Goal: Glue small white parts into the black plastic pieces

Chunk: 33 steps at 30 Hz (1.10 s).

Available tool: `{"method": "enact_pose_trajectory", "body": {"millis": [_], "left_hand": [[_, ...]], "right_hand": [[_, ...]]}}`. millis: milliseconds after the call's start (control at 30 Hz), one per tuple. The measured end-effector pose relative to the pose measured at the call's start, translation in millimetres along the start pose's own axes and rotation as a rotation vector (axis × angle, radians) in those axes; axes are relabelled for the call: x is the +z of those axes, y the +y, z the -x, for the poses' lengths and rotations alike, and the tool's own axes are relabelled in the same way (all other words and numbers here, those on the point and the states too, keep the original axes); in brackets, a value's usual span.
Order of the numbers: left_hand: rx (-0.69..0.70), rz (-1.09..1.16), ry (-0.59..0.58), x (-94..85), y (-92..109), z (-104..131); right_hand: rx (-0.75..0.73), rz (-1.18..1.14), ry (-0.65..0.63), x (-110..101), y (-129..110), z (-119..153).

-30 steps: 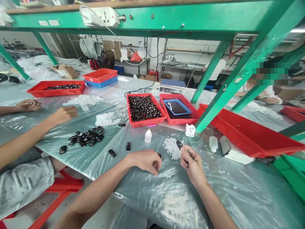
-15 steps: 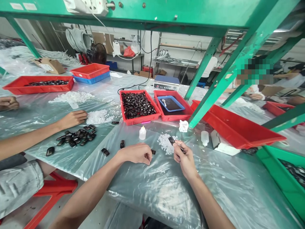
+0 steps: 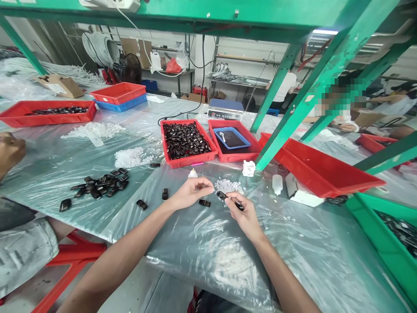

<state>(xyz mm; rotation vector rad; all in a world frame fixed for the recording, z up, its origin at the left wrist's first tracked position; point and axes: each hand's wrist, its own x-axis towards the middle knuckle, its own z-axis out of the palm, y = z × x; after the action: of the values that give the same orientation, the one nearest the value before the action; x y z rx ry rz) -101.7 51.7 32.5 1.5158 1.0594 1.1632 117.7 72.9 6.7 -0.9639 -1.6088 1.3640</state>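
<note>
My left hand [image 3: 192, 193] is closed in a pinch, with a small translucent white piece [image 3: 213, 189] at the fingertips. My right hand [image 3: 244, 214] grips a glossy black plastic part [image 3: 222, 195], its end pointing toward the left fingertips; another dark end shows under the fingers, and I cannot make out whether it belongs to the same part. Just behind the right hand is a small heap of white pieces [image 3: 230, 186]. A loose black part [image 3: 204, 203] lies below the left hand, and two more lie to its left. Behind that hand a small bottle [image 3: 193, 173] is mostly hidden.
A red tray [image 3: 215, 152] full of black parts stands behind my hands, beside a red tray holding a blue tray [image 3: 249, 144]. Green posts [image 3: 276, 126] rise at right, near a green bin [image 3: 361, 208]. At left lie a pile of black parts [image 3: 100, 184] and a co-worker's hand [image 3: 11, 152].
My left hand has risen from the table and moved toward the right hand, now pinching a white piece. The black part in my right hand has moved lower and left. The co-worker's reaching arm has withdrawn.
</note>
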Motion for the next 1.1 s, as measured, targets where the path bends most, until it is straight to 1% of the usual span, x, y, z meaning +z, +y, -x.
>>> {"method": "enact_pose_trajectory", "body": {"millis": [200,433,700,867,933,1033,1100], "left_hand": [[0.004,-0.014,-0.056,1.2,-3.6,0.5],[-0.011,-0.010,-0.075,-0.2,1.0,1.7],[-0.047,-0.052,-0.169,-2.5,1.6,1.8],[-0.076,-0.058,-0.257,-4.3,3.5,2.3],[-0.054,-0.069,-0.235,-1.9,4.5,3.2],[0.042,-0.096,-0.086,5.9,4.0,5.0],[0.099,-0.136,-0.005,13.1,2.2,6.2]], "right_hand": [[-0.015,0.041,-0.040,1.5,-3.0,2.6],[-0.008,0.046,-0.042,0.1,-1.1,2.5],[-0.036,0.107,-0.065,-1.1,-5.8,4.2],[-0.072,0.156,-0.082,-0.5,-9.3,6.3],[-0.057,0.133,-0.075,0.5,-7.7,6.2],[0.006,0.015,-0.036,4.7,-5.6,5.9],[0.094,-0.113,-0.024,8.9,-7.5,6.5]]}}
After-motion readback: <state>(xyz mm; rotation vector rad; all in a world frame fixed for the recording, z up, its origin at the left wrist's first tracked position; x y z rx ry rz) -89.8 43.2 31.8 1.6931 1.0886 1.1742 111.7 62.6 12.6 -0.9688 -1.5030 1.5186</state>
